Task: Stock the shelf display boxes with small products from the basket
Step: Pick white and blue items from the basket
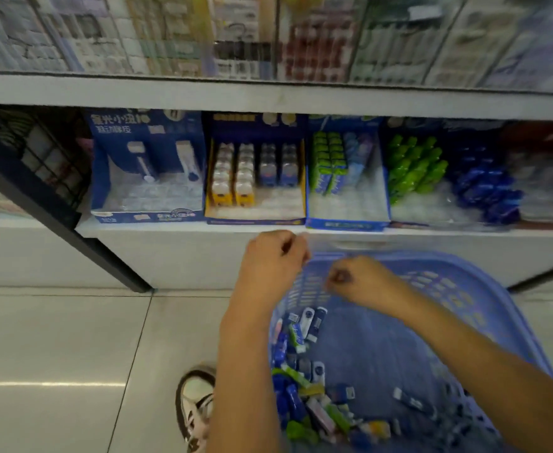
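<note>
White metal shelf (170, 228) carries a row of part-filled blue cardboard display boxes (255, 220). Below it, blue slotted plastic basket (464, 282); small wrapped products (301, 387) heaped along its left side. Left hand (273, 263) and right hand (356, 279) over the far rim, fingers curled. Blur: cannot tell if either pinches anything.

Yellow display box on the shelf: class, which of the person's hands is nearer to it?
Left. The left hand is just below the yellow box, in front of the shelf edge; the right hand is lower and further right, over the basket.
</note>
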Tool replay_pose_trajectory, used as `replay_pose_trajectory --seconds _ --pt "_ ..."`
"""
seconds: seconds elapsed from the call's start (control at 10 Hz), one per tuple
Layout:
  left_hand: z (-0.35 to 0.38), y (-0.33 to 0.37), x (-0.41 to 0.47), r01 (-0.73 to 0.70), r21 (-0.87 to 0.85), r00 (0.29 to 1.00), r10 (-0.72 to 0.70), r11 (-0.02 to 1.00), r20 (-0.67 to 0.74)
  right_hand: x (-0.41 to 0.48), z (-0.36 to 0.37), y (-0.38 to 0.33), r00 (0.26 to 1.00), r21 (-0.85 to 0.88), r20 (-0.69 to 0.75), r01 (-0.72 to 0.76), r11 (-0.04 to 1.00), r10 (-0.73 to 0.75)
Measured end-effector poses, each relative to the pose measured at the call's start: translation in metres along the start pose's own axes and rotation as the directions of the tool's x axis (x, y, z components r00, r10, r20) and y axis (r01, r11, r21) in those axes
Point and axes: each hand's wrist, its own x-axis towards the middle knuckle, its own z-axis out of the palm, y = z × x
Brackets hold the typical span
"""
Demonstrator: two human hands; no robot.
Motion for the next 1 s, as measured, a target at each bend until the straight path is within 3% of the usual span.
replay_pose_trajectory --seconds 0.1,0.2,0.3,0.4,0.6,0.7,0.9,1.0 --pt "0.055 -0.032 0.003 0.114 0.206 0.956 -0.164 0.972 0.245 0.004 0.047 0.059 0.991 -0.067 0.101 -0.087 0.994 0.094" --pt "0.096 -0.076 -0.004 0.187 0.431 0.895 -0.334 0.883 0.297 0.011 0.089 0.083 0.975 -0.086 0.196 -0.086 0.993 0.101" --pt "0.124 -0.113 -0.011 0.233 0.541 0.837 -0.45 0.808 0.312 0.017 0.122 0.094 0.963 0.006 0.252 -0.1 0.995 0.096" --pt "0.141 -0.143 -0.012 0.206 0.65 0.783 -0.522 0.732 0.34 0.021 0.144 0.098 0.97 -0.02 0.244 -0.004 1.0 0.008" --pt "0.156 -0.166 -0.005 0.249 0.663 0.877 -0.454 0.706 0.155 0.035 0.154 0.125 0.966 -0.083 0.26 0.017 0.996 0.006" --pt "0.163 -0.168 0.005 0.205 0.771 0.874 -0.468 0.603 0.133 0.03 0.148 0.143 0.967 -0.072 0.229 -0.094 0.993 0.109" --pt "0.174 -0.171 0.005 0.026 0.888 0.88 -0.433 0.46 0.198 0.009 0.118 0.177 0.872 0.034 0.458 -0.212 0.977 0.173" --pt "0.174 -0.165 0.001 0.072 0.847 0.887 -0.423 0.527 0.188 0.003 0.095 0.179 0.875 0.149 0.446 -0.279 0.949 0.187"
